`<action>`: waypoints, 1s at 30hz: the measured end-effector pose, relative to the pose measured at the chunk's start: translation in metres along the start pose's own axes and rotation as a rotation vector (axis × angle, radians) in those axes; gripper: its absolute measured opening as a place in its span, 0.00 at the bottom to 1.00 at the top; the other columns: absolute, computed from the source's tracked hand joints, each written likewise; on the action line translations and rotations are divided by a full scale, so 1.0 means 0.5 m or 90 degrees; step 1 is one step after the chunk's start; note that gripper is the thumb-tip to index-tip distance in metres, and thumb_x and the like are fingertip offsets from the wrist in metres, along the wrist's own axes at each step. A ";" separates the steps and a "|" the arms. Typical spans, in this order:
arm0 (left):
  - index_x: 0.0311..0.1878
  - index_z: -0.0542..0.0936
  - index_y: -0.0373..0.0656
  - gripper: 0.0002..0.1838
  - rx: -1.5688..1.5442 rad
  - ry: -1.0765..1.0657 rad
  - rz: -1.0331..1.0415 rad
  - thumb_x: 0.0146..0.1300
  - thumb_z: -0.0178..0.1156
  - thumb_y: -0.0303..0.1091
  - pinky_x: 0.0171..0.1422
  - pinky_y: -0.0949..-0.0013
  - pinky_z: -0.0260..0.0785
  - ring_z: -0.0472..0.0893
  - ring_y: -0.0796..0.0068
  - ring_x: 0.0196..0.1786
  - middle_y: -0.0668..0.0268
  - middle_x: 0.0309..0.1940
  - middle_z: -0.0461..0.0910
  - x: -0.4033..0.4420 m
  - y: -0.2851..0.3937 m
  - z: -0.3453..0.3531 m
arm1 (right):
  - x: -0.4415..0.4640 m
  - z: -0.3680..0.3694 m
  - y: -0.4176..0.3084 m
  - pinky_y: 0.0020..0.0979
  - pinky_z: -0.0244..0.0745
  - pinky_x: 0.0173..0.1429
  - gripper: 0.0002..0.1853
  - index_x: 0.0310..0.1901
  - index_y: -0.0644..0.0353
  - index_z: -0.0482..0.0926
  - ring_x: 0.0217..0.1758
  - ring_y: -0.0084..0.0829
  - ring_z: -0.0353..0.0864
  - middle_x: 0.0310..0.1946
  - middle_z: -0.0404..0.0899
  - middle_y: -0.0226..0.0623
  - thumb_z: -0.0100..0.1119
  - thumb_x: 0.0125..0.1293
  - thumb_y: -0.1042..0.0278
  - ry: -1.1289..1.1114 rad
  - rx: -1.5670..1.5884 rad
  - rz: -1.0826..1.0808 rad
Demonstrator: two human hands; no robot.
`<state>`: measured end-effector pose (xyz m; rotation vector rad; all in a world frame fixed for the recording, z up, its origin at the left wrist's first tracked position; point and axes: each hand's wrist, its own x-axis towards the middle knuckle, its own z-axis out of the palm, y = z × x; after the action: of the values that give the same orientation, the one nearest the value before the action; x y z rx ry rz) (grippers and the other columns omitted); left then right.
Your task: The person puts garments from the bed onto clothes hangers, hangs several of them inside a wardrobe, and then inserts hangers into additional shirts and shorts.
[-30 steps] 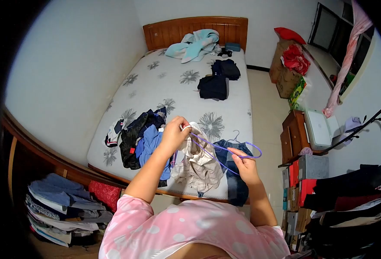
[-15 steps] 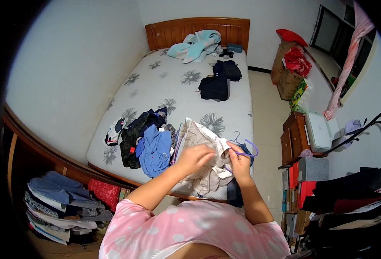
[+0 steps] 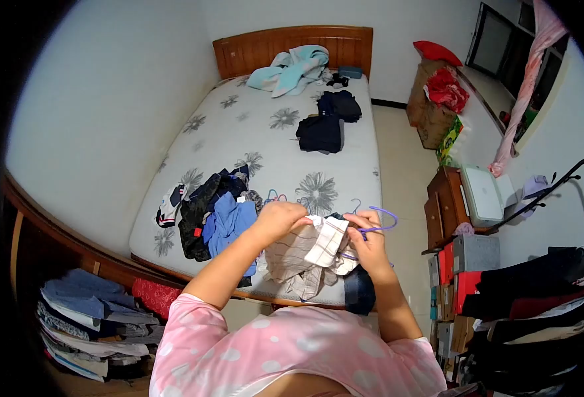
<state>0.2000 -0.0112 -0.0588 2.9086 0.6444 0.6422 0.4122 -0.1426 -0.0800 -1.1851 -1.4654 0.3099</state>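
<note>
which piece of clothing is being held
The pale checked garment, in the left hand and right hand; the blue top and jeans lie beside it, unheld.

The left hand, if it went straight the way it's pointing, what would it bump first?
The left hand would probably push into the pale checked garment first, since it's pinching it; the right hand seems next, but depth is unclear.

Moderate indoor light, strong fisheye bowing, rounded black corners, dim lower edges.
</note>
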 end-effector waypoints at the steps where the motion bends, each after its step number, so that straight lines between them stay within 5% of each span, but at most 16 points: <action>1: 0.28 0.75 0.44 0.12 -0.033 0.011 -0.001 0.58 0.56 0.44 0.31 0.59 0.69 0.78 0.55 0.29 0.60 0.24 0.76 0.006 0.016 0.011 | 0.006 0.006 -0.008 0.34 0.68 0.54 0.14 0.48 0.59 0.78 0.49 0.39 0.74 0.45 0.75 0.45 0.56 0.60 0.71 0.015 -0.028 -0.042; 2: 0.29 0.75 0.44 0.10 -0.065 0.022 -0.001 0.58 0.56 0.41 0.31 0.59 0.69 0.78 0.55 0.30 0.60 0.25 0.77 0.011 0.033 0.024 | 0.006 0.013 -0.004 0.38 0.64 0.59 0.16 0.50 0.57 0.77 0.56 0.43 0.69 0.53 0.71 0.46 0.56 0.60 0.70 -0.038 -0.012 -0.004; 7: 0.43 0.76 0.41 0.15 -0.241 0.147 0.007 0.53 0.58 0.38 0.36 0.60 0.71 0.79 0.52 0.35 0.56 0.33 0.80 0.027 0.084 0.039 | 0.027 0.056 -0.034 0.39 0.62 0.62 0.18 0.55 0.64 0.72 0.57 0.46 0.69 0.52 0.71 0.48 0.49 0.62 0.73 -0.067 -0.081 -0.046; 8: 0.49 0.75 0.41 0.21 -0.214 0.045 -0.056 0.50 0.60 0.38 0.38 0.61 0.72 0.79 0.51 0.38 0.55 0.36 0.80 0.030 0.077 0.037 | 0.032 0.060 -0.036 0.40 0.62 0.63 0.19 0.56 0.64 0.71 0.57 0.46 0.68 0.52 0.70 0.49 0.48 0.63 0.73 -0.064 -0.093 -0.054; 11: 0.48 0.74 0.41 0.19 -0.340 0.036 -0.087 0.60 0.55 0.43 0.42 0.68 0.71 0.81 0.63 0.39 0.58 0.40 0.80 0.026 0.058 0.037 | 0.047 0.059 -0.032 0.40 0.61 0.63 0.19 0.57 0.66 0.69 0.58 0.47 0.68 0.54 0.70 0.48 0.46 0.65 0.71 -0.108 -0.109 -0.070; 14: 0.48 0.73 0.40 0.20 -0.807 0.008 -0.193 0.66 0.48 0.47 0.48 0.70 0.68 0.78 0.72 0.45 0.62 0.41 0.79 0.006 0.021 0.044 | 0.049 0.057 -0.017 0.40 0.62 0.63 0.18 0.56 0.63 0.71 0.59 0.45 0.68 0.55 0.71 0.44 0.47 0.66 0.69 -0.168 -0.066 -0.054; 17: 0.54 0.65 0.42 0.20 -0.889 0.019 -0.162 0.70 0.43 0.48 0.51 0.71 0.65 0.73 0.74 0.44 0.61 0.39 0.76 0.009 0.047 0.023 | 0.051 0.044 -0.013 0.37 0.64 0.62 0.19 0.57 0.60 0.70 0.60 0.43 0.68 0.56 0.71 0.43 0.47 0.66 0.68 -0.199 -0.035 -0.030; 18: 0.58 0.60 0.42 0.21 -0.642 -0.012 -0.147 0.70 0.43 0.45 0.53 0.71 0.64 0.72 0.73 0.45 0.61 0.40 0.75 0.012 0.036 0.009 | 0.051 0.041 -0.016 0.36 0.64 0.62 0.19 0.58 0.60 0.70 0.59 0.43 0.69 0.56 0.70 0.43 0.48 0.66 0.68 -0.195 -0.029 -0.012; 21: 0.59 0.60 0.41 0.20 -0.660 -0.074 -0.144 0.68 0.43 0.40 0.53 0.71 0.63 0.72 0.74 0.45 0.58 0.42 0.74 0.014 0.075 -0.012 | 0.051 0.039 -0.013 0.36 0.65 0.61 0.22 0.61 0.60 0.67 0.58 0.44 0.70 0.56 0.69 0.44 0.49 0.65 0.69 -0.182 -0.024 0.011; 25: 0.58 0.64 0.41 0.22 -0.366 -0.026 -0.103 0.59 0.48 0.32 0.55 0.61 0.65 0.75 0.55 0.51 0.49 0.47 0.74 0.014 0.091 0.006 | 0.050 0.057 -0.014 0.35 0.63 0.62 0.23 0.63 0.62 0.64 0.60 0.45 0.68 0.58 0.67 0.47 0.47 0.66 0.71 -0.163 -0.092 -0.021; 26: 0.54 0.68 0.42 0.20 -0.394 0.009 -0.144 0.59 0.54 0.39 0.53 0.55 0.65 0.74 0.48 0.51 0.49 0.46 0.75 0.012 0.098 0.010 | 0.049 0.063 -0.010 0.35 0.63 0.63 0.23 0.63 0.62 0.64 0.60 0.45 0.68 0.58 0.66 0.47 0.47 0.66 0.71 -0.141 -0.100 -0.050; 29: 0.52 0.71 0.43 0.23 -0.309 -0.040 -0.180 0.58 0.58 0.47 0.50 0.58 0.68 0.77 0.50 0.45 0.50 0.41 0.77 0.024 0.132 -0.031 | 0.049 0.063 -0.011 0.36 0.63 0.62 0.22 0.61 0.63 0.67 0.59 0.45 0.68 0.56 0.68 0.46 0.48 0.65 0.70 -0.119 -0.060 -0.043; 30: 0.45 0.74 0.42 0.23 -0.305 0.012 -0.167 0.55 0.62 0.51 0.45 0.62 0.69 0.78 0.59 0.38 0.55 0.35 0.78 0.023 0.125 -0.019 | 0.048 0.055 -0.013 0.37 0.64 0.61 0.21 0.60 0.63 0.68 0.58 0.45 0.68 0.55 0.69 0.45 0.50 0.64 0.70 -0.112 -0.055 -0.037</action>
<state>0.2295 -0.0629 -0.0345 2.3331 0.7382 0.6792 0.3900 -0.1152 -0.0691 -1.2051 -1.6782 0.3202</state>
